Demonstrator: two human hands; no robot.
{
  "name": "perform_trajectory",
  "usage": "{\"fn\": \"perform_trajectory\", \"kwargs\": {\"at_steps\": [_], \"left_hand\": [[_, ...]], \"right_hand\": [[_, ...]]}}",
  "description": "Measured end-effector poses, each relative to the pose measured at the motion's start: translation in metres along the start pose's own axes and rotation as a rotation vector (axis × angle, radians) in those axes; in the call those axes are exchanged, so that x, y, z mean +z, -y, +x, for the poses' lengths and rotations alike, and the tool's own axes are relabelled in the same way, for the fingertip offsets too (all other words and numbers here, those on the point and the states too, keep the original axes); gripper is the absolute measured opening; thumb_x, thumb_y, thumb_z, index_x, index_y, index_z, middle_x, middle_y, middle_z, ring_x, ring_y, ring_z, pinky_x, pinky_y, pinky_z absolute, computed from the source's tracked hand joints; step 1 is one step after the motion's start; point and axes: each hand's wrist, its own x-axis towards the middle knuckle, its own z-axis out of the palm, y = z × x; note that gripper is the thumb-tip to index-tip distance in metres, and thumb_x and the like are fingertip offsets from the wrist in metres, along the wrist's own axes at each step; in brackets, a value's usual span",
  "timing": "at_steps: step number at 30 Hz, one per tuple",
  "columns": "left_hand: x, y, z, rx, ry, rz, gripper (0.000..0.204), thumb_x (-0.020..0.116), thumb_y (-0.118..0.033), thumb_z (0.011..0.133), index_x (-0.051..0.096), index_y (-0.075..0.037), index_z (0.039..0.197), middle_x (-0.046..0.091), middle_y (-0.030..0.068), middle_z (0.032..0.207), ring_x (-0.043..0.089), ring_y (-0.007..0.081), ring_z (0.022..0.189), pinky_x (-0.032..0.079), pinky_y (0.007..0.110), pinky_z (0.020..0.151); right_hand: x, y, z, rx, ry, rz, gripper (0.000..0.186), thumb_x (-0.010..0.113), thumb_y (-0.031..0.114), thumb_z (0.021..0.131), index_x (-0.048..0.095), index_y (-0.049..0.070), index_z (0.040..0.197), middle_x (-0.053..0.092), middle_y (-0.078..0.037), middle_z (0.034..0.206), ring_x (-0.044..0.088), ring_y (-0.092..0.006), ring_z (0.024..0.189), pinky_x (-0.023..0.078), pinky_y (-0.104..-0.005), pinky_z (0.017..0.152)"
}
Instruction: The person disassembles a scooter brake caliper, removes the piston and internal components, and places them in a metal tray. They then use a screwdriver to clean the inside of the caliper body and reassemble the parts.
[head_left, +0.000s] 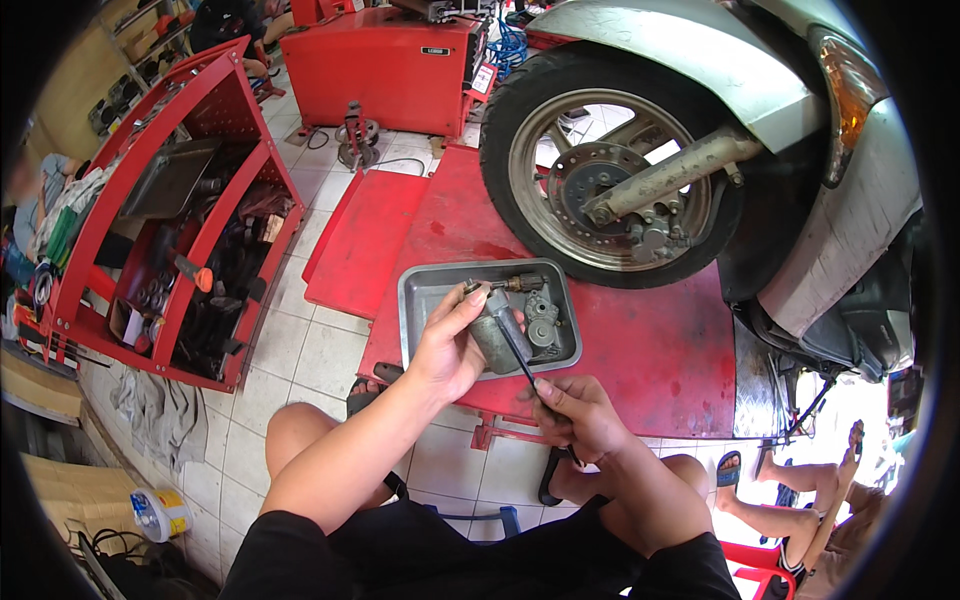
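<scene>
My left hand [450,345] is closed round a grey cylindrical metal part [492,346], its thumb near the top end. The part is held over a grey metal tray [409,320]. In my right hand [580,412] is a long tool with a thin dark shaft [516,350], its grip hidden by the fingers. The shaft slants up across the cylindrical part to its upper end; the tip's exact contact is hard to make out. Inside the tray lie a cast metal part with a round cover [543,325] and a smaller dark fitting [524,283].
The tray rests on a red platform [650,345], beside a scooter's front wheel [490,150]. A red tool cart [215,225] stands left, a red machine [375,75] behind. Grey cloth [165,415] and a white tub [160,513] are lower left. Another person's legs [790,510] are at right.
</scene>
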Motion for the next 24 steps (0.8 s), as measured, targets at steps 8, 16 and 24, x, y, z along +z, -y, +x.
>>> {"fn": "perform_trajectory", "kwargs": {"at_steps": [8,16,24], "left_hand": [[-0.001,0.015,-0.002,0.057,-0.086,0.005,0.025,0.062,-0.026,0.095,0.057,-0.006,0.11,0.061,0.0116,0.109,0.064,0.0289,0.102,0.053,0.049,0.094],[0.005,0.014,-0.006,0.083,0.049,-0.035,0.026,0.059,-0.026,0.097,0.054,-0.009,0.116,0.058,0.0126,0.115,0.062,0.0312,0.107,0.05,0.051,0.098],[0.0,0.012,-0.003,0.064,0.027,-0.012,0.024,0.059,-0.024,0.097,0.055,-0.009,0.116,0.058,0.012,0.115,0.062,0.0309,0.107,0.051,0.051,0.097]], "right_hand": [[-0.007,-0.022,0.017,-1.063,-0.519,-1.257,0.021,0.073,0.007,0.087,0.065,-0.007,0.1,0.06,-0.011,0.065,0.049,-0.011,0.049,0.041,-0.0309,0.045],[-0.001,-0.001,-0.002,-0.068,-0.032,-0.151,0.024,0.059,0.015,0.1,0.065,-0.007,0.101,0.047,-0.002,0.061,0.037,-0.0074,0.049,0.03,-0.0256,0.042],[0.0,-0.006,0.003,-0.217,-0.105,-0.318,0.027,0.06,0.019,0.1,0.068,-0.007,0.1,0.057,-0.002,0.068,0.048,-0.0081,0.054,0.036,-0.0249,0.045]]}}
